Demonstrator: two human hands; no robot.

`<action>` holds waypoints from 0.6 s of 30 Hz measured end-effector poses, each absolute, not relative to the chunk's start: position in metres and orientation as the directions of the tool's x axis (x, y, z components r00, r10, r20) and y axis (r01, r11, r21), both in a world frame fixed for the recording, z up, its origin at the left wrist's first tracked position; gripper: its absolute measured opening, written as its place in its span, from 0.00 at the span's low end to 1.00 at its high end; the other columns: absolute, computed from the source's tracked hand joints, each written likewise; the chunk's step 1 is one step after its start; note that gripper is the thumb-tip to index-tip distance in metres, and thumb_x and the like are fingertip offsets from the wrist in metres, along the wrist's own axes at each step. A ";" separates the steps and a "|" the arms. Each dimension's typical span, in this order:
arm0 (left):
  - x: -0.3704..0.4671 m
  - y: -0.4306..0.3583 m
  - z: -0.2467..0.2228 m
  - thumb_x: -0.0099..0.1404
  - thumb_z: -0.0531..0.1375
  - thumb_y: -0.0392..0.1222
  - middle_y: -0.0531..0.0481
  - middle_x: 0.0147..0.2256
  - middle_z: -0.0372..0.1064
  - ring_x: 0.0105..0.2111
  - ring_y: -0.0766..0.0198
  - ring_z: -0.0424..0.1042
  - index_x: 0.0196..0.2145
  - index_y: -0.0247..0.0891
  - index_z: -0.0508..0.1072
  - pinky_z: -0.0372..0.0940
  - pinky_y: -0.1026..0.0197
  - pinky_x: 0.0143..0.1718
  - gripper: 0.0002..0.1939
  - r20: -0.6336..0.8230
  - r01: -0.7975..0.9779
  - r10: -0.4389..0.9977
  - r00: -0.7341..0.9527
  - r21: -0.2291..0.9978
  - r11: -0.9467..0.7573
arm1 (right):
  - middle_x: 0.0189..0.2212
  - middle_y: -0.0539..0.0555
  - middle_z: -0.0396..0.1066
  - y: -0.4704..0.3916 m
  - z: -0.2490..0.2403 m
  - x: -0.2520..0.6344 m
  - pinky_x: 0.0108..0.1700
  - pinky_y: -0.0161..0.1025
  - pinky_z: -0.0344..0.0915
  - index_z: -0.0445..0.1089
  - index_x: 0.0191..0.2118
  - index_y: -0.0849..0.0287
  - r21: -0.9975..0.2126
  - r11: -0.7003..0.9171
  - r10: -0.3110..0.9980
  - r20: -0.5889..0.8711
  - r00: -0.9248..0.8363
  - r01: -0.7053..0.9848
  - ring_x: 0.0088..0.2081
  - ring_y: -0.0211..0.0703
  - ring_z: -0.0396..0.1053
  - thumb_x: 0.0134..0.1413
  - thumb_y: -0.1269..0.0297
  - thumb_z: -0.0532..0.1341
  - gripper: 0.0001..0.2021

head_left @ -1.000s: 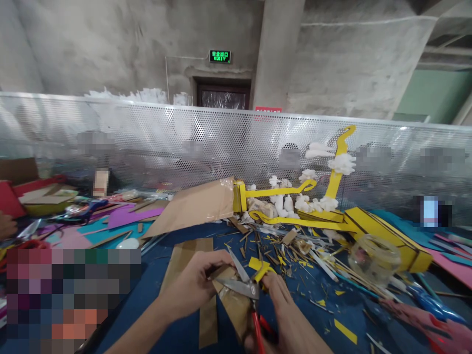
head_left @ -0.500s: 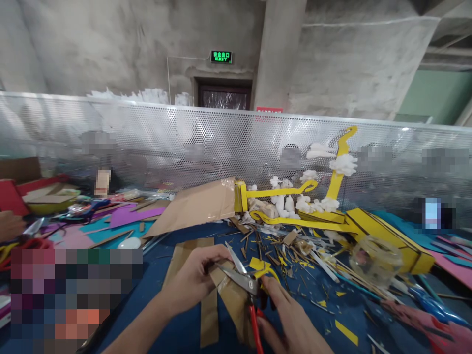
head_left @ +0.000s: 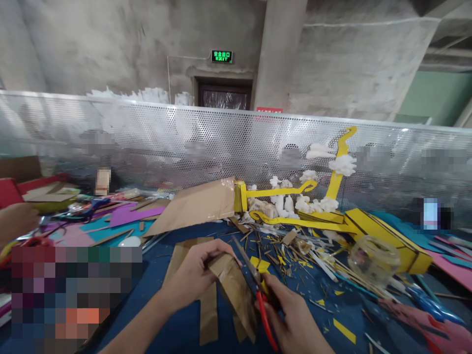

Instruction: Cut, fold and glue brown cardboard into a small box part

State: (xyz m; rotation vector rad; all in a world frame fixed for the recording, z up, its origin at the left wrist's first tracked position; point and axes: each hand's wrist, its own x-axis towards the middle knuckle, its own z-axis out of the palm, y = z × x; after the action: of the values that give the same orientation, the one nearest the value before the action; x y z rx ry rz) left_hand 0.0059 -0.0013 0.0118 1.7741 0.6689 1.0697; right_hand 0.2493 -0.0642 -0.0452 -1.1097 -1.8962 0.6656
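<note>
My left hand (head_left: 201,270) is closed on a piece of brown cardboard (head_left: 236,290), which hangs down toward me and looks shiny on one side, as if taped. In my right hand (head_left: 291,314) is a pair of scissors (head_left: 253,270) with red and yellow handles. The blades point up and left, close together, just right of the cardboard and apart from it. Below my left hand a flat cardboard strip (head_left: 209,319) lies on the blue table. Another cardboard piece (head_left: 180,253) lies behind my left wrist. A yellow scrap (head_left: 260,264) is beyond the scissors.
Thin offcuts (head_left: 273,250) litter the table ahead. A large cardboard sheet (head_left: 199,204) leans near the perforated metal screen (head_left: 221,142). Yellow foam parts (head_left: 387,241), a clear tape roll (head_left: 374,260) and a pink glue gun (head_left: 424,319) are at right. Another person's hand (head_left: 16,223) is at far left.
The scissors' blades have gone from open around the cardboard to nearly closed, and moved right, off it. The cardboard has turned slightly in my left hand.
</note>
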 end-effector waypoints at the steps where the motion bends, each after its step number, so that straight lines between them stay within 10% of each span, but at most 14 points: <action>1: 0.006 0.000 0.012 0.62 0.65 0.29 0.49 0.38 0.80 0.38 0.59 0.79 0.40 0.38 0.76 0.72 0.60 0.42 0.10 0.382 -0.031 0.797 0.469 0.908 -0.417 | 0.42 0.59 0.79 -0.063 -0.043 0.249 0.46 0.39 0.73 0.69 0.54 0.58 -0.790 0.455 0.890 0.386 -0.244 0.411 0.41 0.50 0.77 0.64 0.66 0.58 0.15; 11: 0.002 0.005 0.014 0.65 0.65 0.35 0.47 0.39 0.80 0.39 0.56 0.79 0.42 0.39 0.72 0.72 0.56 0.43 0.08 0.412 -0.086 0.832 0.372 0.907 -0.412 | 0.26 0.49 0.73 -0.051 -0.031 0.247 0.23 0.31 0.64 0.74 0.38 0.57 -0.960 0.051 0.999 0.044 0.029 -0.274 0.20 0.34 0.66 0.54 0.41 0.70 0.22; 18: 0.008 0.003 0.013 0.69 0.64 0.44 0.44 0.43 0.77 0.44 0.55 0.78 0.43 0.40 0.69 0.70 0.57 0.45 0.09 0.447 -0.074 0.816 0.365 0.888 -0.453 | 0.30 0.50 0.75 -0.054 -0.043 0.234 0.26 0.34 0.73 0.78 0.42 0.56 -0.875 -0.053 0.999 -0.039 -0.038 -0.482 0.24 0.37 0.71 0.48 0.47 0.76 0.21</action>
State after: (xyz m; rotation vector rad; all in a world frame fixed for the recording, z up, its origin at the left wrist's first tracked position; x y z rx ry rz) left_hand 0.0076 0.0032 0.0126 1.7154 0.6616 1.2262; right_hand 0.2340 -0.0540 -0.0427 -0.8488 -0.8251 1.4598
